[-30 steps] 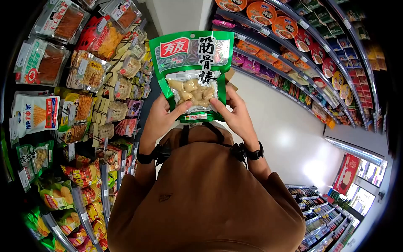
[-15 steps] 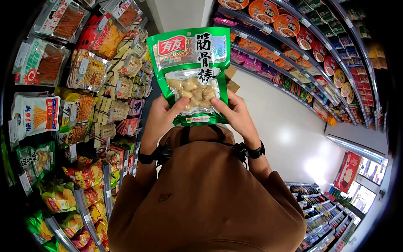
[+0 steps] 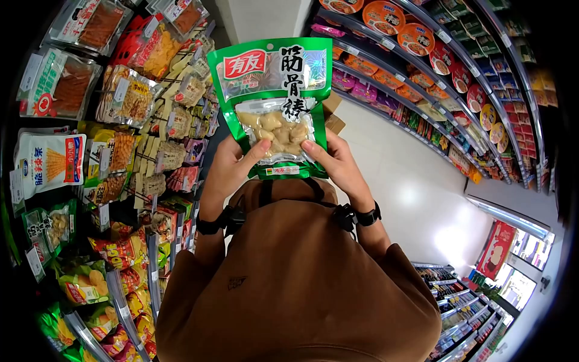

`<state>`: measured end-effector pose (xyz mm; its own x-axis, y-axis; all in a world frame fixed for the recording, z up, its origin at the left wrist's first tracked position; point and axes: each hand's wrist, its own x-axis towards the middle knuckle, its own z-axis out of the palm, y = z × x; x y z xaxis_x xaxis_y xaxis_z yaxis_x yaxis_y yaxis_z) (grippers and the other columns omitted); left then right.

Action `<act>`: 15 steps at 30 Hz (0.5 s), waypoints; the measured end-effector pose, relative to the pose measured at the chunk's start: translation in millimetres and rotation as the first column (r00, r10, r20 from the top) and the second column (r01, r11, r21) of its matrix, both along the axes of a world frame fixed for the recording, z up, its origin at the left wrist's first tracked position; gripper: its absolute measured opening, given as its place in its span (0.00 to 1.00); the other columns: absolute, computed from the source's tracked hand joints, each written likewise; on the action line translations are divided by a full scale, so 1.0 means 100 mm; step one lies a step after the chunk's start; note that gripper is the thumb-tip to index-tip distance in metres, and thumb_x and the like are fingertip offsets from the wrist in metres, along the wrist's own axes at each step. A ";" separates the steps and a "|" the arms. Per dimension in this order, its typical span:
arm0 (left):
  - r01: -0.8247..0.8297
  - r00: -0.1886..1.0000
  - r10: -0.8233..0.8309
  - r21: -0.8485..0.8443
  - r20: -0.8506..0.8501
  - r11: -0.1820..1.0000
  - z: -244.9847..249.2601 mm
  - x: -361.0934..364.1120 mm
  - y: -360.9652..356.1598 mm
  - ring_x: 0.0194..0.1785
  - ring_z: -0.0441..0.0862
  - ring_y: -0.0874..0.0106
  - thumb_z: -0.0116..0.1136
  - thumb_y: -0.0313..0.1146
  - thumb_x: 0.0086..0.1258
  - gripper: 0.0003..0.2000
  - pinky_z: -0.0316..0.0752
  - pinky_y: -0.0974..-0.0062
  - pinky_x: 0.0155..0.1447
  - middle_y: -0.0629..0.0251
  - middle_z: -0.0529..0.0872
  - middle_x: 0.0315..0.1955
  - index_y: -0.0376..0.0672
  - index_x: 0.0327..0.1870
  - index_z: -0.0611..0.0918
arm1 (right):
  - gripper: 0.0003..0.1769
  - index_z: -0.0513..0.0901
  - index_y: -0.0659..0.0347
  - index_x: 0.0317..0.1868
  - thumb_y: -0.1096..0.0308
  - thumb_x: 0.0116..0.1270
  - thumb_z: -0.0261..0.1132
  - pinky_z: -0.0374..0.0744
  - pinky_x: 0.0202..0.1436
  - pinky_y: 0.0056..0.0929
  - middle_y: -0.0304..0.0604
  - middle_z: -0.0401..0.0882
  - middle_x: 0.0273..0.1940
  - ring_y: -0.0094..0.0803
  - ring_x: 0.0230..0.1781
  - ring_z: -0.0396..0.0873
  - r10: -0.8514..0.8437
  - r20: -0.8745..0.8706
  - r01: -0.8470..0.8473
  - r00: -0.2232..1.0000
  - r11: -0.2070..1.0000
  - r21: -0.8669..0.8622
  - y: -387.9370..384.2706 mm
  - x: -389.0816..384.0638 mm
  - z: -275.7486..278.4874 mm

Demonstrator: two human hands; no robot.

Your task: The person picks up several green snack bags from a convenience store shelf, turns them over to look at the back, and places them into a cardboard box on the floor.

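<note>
A green and silver snack packet (image 3: 274,90) with a clear window is held upright in front of my chest, its printed face toward me. Pale, lumpy pieces of food show through the window. My left hand (image 3: 232,161) grips its lower left edge, thumb on the front. At the lower right edge my right hand (image 3: 339,158) does the same, thumb pressed near the window. The other fingers of both hands are hidden behind the packet. Both wrists wear black straps with small devices.
Hanging snack packets (image 3: 123,96) crowd the rack on my left, with bagged snacks (image 3: 120,250) on shelves below. Instant noodle bowls (image 3: 384,18) line the shelves at upper right. A pale floor (image 3: 392,157) lies between, and more shelves (image 3: 458,301) stand at lower right.
The packet's top has tipped slightly, its upper left corner shifting a little left and up. Both hands keep the same hold, and the view has turned very slightly.
</note>
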<state>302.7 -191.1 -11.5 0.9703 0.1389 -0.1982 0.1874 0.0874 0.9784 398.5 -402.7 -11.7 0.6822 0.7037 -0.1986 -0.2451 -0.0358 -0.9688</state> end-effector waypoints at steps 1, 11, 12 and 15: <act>0.006 0.999 -0.005 -0.028 0.049 1.000 -0.06 -0.01 0.00 0.50 0.82 0.77 0.63 0.35 0.73 0.18 0.75 0.77 0.54 0.62 0.86 0.49 0.32 0.57 0.79 | 0.22 0.77 0.64 0.63 0.60 0.76 0.62 0.75 0.55 0.24 0.36 0.81 0.52 0.20 0.51 0.75 0.005 0.013 -0.005 1.000 1.000 0.004 0.00 0.01 0.00; -0.089 0.990 0.096 -0.067 0.106 0.994 -0.11 -0.03 -0.02 0.50 0.82 0.77 0.65 0.32 0.72 0.19 0.76 0.76 0.55 0.62 0.86 0.49 0.32 0.58 0.77 | 0.23 0.75 0.62 0.65 0.60 0.76 0.63 0.76 0.52 0.22 0.34 0.81 0.52 0.18 0.48 0.76 0.039 -0.032 -0.040 0.999 0.999 -0.019 0.13 -0.01 0.05; -0.089 0.990 0.096 -0.068 0.106 0.994 -0.10 -0.03 -0.02 0.50 0.82 0.77 0.65 0.32 0.72 0.19 0.76 0.76 0.55 0.62 0.86 0.49 0.32 0.58 0.77 | 0.23 0.75 0.62 0.65 0.60 0.75 0.63 0.76 0.52 0.22 0.34 0.81 0.51 0.18 0.48 0.76 0.032 -0.041 -0.033 0.999 0.999 -0.018 0.14 -0.01 0.05; -0.095 0.991 0.098 -0.038 0.093 0.995 -0.07 -0.06 -0.04 0.49 0.82 0.78 0.64 0.33 0.73 0.18 0.76 0.77 0.54 0.63 0.86 0.48 0.32 0.57 0.78 | 0.23 0.77 0.63 0.63 0.59 0.74 0.64 0.76 0.52 0.22 0.35 0.82 0.49 0.18 0.47 0.75 0.041 -0.022 -0.042 0.999 0.998 -0.056 0.11 0.00 0.01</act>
<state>297.1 -195.5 -18.1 0.9673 0.2273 -0.1127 0.0836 0.1337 0.9875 398.1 -391.3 -10.7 0.6480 0.7184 -0.2529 -0.2627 -0.1008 -0.9596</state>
